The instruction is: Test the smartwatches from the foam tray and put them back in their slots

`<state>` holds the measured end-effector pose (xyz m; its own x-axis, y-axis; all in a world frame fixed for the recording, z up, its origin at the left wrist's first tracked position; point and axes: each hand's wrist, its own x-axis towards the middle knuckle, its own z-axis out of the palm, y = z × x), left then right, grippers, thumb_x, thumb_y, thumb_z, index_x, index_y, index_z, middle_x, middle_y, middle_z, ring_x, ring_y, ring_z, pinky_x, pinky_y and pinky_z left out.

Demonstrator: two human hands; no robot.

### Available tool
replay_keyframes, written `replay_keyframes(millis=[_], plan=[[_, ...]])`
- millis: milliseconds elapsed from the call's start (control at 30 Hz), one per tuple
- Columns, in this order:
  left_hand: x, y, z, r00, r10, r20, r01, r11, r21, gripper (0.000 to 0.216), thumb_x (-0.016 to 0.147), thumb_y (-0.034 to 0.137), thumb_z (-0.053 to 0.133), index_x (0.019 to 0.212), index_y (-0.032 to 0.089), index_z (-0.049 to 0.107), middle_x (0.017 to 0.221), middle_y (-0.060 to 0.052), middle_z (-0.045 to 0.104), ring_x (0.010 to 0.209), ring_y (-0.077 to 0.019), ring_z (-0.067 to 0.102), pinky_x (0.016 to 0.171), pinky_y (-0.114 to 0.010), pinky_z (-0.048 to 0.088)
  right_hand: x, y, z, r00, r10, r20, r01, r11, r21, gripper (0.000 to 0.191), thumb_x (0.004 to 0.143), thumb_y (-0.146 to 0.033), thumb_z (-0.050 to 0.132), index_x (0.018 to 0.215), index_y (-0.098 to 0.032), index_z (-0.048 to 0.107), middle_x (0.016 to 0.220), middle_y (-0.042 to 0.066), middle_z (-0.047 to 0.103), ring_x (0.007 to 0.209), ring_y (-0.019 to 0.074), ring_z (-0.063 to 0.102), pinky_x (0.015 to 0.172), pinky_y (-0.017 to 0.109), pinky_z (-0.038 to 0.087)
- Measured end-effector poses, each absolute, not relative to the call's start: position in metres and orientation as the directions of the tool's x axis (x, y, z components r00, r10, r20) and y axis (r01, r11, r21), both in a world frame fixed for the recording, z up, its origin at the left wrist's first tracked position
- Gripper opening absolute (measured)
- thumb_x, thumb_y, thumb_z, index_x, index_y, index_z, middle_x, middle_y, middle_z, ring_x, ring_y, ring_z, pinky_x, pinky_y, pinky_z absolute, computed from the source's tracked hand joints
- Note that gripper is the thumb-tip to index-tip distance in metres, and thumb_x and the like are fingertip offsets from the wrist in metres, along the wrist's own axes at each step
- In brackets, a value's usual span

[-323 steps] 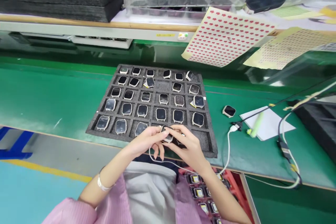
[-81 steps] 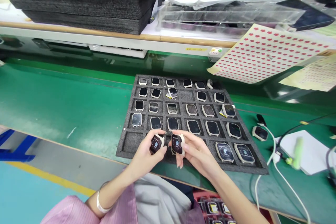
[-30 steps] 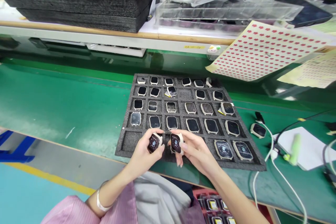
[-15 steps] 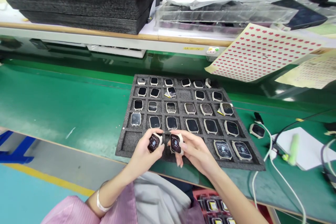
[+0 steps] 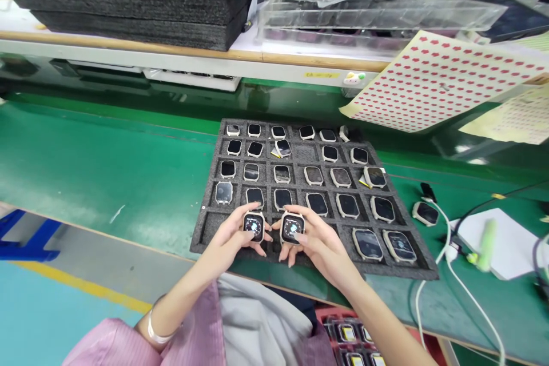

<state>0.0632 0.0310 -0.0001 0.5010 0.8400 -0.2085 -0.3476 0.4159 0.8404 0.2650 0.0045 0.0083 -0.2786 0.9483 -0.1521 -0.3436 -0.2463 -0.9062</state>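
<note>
Here, a glossy square watch (image 5: 254, 226) with rounded corners and a lit dial is pinched in the grip of the left hand (image 5: 229, 238); the right hand (image 5: 322, 241) pinches a similar second watch (image 5: 293, 227). Both are side by side, apart, over the near part of a rough grey foam tray (image 5: 304, 153) with square pockets. Under it is the smooth green bench (image 5: 107, 171); beyond, a thick black foam stack (image 5: 128, 6).

Left fingers (image 5: 241, 238) hold one watch (image 5: 254, 223), right fingers (image 5: 306, 239) a second watch (image 5: 293, 223) (both lit).

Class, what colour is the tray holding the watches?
The tray is dark grey, seen best in the head view.
</note>
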Motion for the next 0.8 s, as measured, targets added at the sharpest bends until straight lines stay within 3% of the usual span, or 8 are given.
replay_keyframes(millis=[533,700,800], plan=[[0.0615,0.0292,-0.0005,0.516,0.831,-0.207,-0.323,0.412,0.852,0.049,0.079,0.021,0.054,0.128,0.019,0.045,0.096,-0.008,0.063,0.091,-0.0232,0.062,0.067,-0.032,0.055,0.2658,0.0009,0.0061,-0.252,0.951,-0.178,-0.323,-0.256,-0.911,0.042,0.088,-0.027,0.060,0.127,-0.020,0.049,0.110,0.014,0.067,0.066,0.0216,0.071,0.052,0.030,0.057],[0.0650,0.0266,0.0025,0.451,0.872,-0.188,-0.161,0.287,0.944,0.052,0.077,0.021,0.063,0.125,0.020,0.043,0.090,-0.004,0.058,0.074,-0.0160,0.058,0.054,-0.022,0.048,0.2656,0.0009,0.0068,-0.287,0.950,-0.120,-0.337,-0.217,-0.916,0.046,0.091,-0.026,0.058,0.135,-0.024,0.044,0.121,0.013,0.062,0.083,0.0240,0.070,0.063,0.034,0.059],[0.0684,0.0251,0.0031,0.404,0.894,-0.195,-0.009,0.217,0.976,0.045,0.079,0.020,0.062,0.120,0.020,0.046,0.080,0.001,0.054,0.062,-0.0119,0.053,0.050,-0.020,0.041,0.2662,0.0018,0.0057,-0.299,0.951,-0.076,-0.335,-0.179,-0.925,0.042,0.091,-0.026,0.059,0.132,-0.025,0.050,0.117,0.011,0.063,0.086,0.0230,0.069,0.070,0.037,0.059]])
